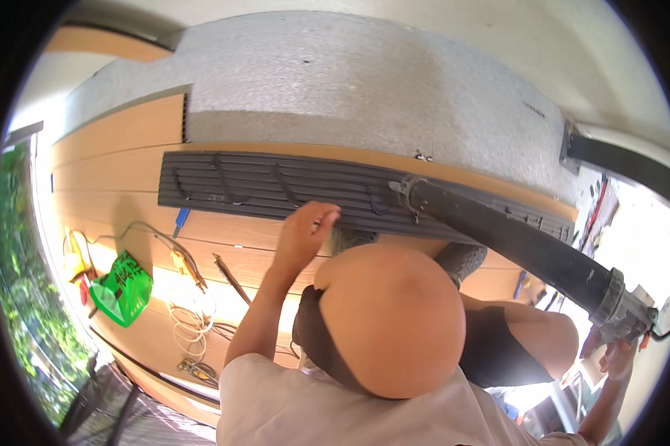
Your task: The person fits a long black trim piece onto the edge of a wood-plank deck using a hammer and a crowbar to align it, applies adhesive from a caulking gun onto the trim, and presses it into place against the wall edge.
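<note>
My right hand (619,358), at the lower right, is wrapped round the handle end of a large caulking gun (513,234). Its long dark barrel slants up and leftward, and the grey nozzle end points at a dark grey grooved board (264,182). This board lies lengthwise in front of me, with several short dark beads across its ridges. Over the board's near edge is my left hand (307,232), fingers curled in and a dark ring-like band on one finger. I see nothing held in it. My bare knee (394,320) hides the floor below the board's middle.
Tan planks (112,175) cover the floor, meeting bare concrete (298,74) on the far side. To the left lie a green bag (125,288), a coiled pale cord (191,327) and a blue-handled tool (181,221). A dark metal post (625,160) stands at the right.
</note>
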### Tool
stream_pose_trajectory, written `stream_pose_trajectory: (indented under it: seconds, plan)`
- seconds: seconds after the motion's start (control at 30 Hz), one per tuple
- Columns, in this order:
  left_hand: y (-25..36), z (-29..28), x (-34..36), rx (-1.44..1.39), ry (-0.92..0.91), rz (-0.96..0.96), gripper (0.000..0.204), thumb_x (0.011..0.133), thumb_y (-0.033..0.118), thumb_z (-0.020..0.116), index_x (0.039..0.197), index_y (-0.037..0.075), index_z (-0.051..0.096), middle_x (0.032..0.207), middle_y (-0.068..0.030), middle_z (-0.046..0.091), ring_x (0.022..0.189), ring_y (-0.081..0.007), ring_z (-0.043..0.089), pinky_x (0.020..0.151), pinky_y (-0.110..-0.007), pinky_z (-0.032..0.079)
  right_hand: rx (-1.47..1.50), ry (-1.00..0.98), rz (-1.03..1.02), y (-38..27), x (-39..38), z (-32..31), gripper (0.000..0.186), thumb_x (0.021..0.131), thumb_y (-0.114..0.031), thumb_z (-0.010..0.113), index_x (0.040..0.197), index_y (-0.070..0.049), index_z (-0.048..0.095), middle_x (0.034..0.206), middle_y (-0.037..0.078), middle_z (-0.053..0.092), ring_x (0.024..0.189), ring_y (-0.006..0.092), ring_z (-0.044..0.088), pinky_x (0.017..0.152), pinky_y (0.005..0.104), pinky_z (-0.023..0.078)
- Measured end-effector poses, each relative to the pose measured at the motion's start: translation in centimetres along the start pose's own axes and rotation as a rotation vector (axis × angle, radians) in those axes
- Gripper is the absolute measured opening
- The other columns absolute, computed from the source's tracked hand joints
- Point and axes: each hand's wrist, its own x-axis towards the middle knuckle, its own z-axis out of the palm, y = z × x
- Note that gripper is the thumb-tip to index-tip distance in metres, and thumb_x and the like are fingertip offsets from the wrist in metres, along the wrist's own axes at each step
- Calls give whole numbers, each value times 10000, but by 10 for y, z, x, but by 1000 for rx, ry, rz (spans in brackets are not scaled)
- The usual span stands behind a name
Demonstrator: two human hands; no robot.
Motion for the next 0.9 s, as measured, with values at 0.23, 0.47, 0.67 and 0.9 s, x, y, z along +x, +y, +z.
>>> stream_pose_trajectory:
  seconds: [0.23, 0.47, 0.67, 0.9]
  plan:
    - [5, 23, 0, -1288, -433, -293, 469, 1025, 313, 593, 1391, 30, 518, 1283, -226, 634, 1171, -317, 634, 1024, -419, 499, 305, -434, -62, -34, 113, 103, 621, 929, -537, 667, 1078, 58, 569, 745, 153, 649, 602, 252, 664, 563, 359, 560]
    - [9, 16, 18, -1588, -96, 55, 448, 1061, 392, 504, 1301, 16, 549, 1274, -194, 638, 1216, -330, 610, 1038, -443, 496, 413, -581, 36, -64, 157, 168, 557, 954, -456, 654, 1083, 76, 552, 756, 158, 598, 643, 278, 634, 615, 420, 557]
    - [4, 0, 20, -1512, 112, 12, 396, 1072, 405, 478, 1263, 82, 606, 1203, -108, 683, 1120, -229, 639, 1005, -394, 506, 327, -680, 13, -78, 183, 205, 473, 981, -405, 639, 1049, 57, 560, 736, 132, 570, 615, 243, 589, 578, 395, 523]
    - [9, -2, 27, -1557, 84, 2, 370, 1052, 414, 531, 1228, 105, 631, 1148, -73, 700, 1090, -212, 646, 975, -382, 514, 182, -657, -127, -89, 179, 203, 498, 970, -420, 653, 1081, 57, 565, 755, 124, 590, 646, 232, 609, 586, 380, 527]
